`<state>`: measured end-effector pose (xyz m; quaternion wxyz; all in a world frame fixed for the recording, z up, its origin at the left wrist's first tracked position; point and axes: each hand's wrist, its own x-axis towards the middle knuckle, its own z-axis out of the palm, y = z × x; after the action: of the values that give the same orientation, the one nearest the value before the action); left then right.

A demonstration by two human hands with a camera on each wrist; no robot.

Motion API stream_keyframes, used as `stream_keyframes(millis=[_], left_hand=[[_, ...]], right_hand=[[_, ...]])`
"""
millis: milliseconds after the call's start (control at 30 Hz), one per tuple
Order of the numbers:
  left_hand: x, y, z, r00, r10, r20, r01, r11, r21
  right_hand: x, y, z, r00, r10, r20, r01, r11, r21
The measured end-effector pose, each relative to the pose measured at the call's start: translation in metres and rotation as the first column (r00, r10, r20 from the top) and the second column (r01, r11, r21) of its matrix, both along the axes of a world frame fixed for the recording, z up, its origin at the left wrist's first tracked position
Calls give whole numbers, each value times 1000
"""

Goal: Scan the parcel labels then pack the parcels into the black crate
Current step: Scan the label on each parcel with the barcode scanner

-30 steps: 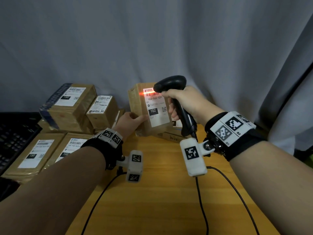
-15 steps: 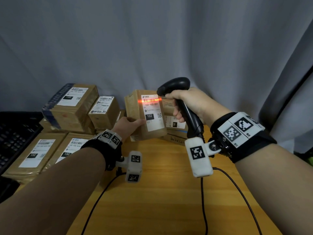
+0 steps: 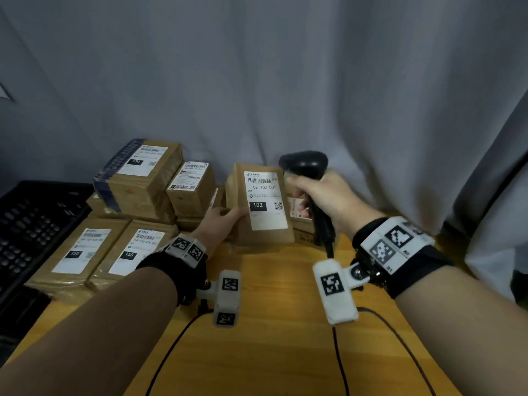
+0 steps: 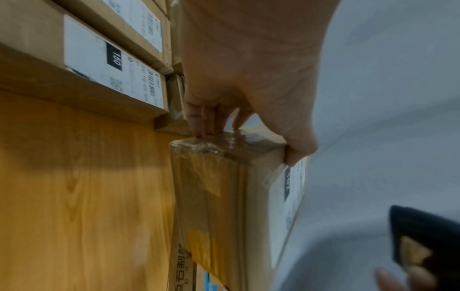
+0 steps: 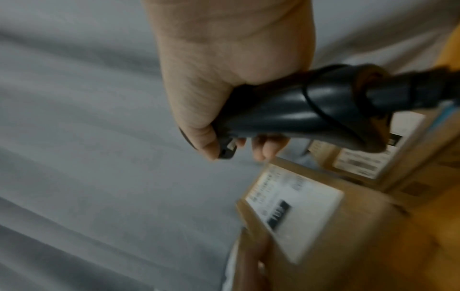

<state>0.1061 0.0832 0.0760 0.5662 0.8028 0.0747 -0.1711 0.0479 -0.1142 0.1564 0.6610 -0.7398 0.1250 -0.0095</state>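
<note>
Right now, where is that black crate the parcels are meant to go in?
In the head view the black crate sits at the far left edge, just left of the stacked parcels, away from both hands.

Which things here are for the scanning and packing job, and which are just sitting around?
For the job:
- held parcel marked 102, gripped by the left hand
- barcode scanner, held in the right hand
- waiting parcels, stacked at the left
- black crate, far left

Just around:
- grey curtain behind
- wooden table
- black cables lying on the table
</note>
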Motion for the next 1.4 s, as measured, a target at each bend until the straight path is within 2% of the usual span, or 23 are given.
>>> stream_keyframes(millis=[67,233,333,467,600,733,833,933,1100,1167,1200,1267,1333,1400], left_hand=[[-5,16,-7,998,59,-27,-61,996,-61],[-13,71,-8,993,120,-13,-121,990,-73],[-1,115,3,979,188,80,-178,976,-122],[18,176,25,950,255,178,-222,957,-186],[42,241,39,897,370,242,-322,922,-216],[54,316,34,824,544,159,-498,828,-257],[53,366,19,817,576,24,-553,795,-250],[50,398,0,828,555,-79,-560,814,-155],[47,405,-25,906,370,-206,-371,928,32],[52,402,-34,932,309,-190,-276,944,180],[56,399,-39,950,271,-156,-219,932,288],[63,391,-42,975,213,-64,-153,852,501],[68,380,-40,978,205,49,-190,755,627],[70,367,-33,964,204,172,-266,687,676]], right_hand=[[0,14,-29,1000,-22,-18,22,1000,8],[7,64,-79,997,-5,-72,8,999,40],[21,102,-76,999,-39,-3,39,998,48],[46,159,-53,996,6,89,-12,998,69],[76,212,-38,991,2,137,-16,995,101],[93,255,-44,993,-3,117,-10,994,109],[97,282,-59,996,30,81,-35,997,66],[100,308,-73,997,62,41,-64,997,42],[100,333,-90,992,123,-14,-123,992,-36],[99,339,-97,991,127,-31,-128,990,-56],[99,340,-100,992,121,-40,-123,991,-60],[98,341,-105,993,101,-55,-105,991,-85],[96,340,-109,995,83,-62,-89,990,-110],[95,336,-110,995,72,-65,-80,989,-123]])
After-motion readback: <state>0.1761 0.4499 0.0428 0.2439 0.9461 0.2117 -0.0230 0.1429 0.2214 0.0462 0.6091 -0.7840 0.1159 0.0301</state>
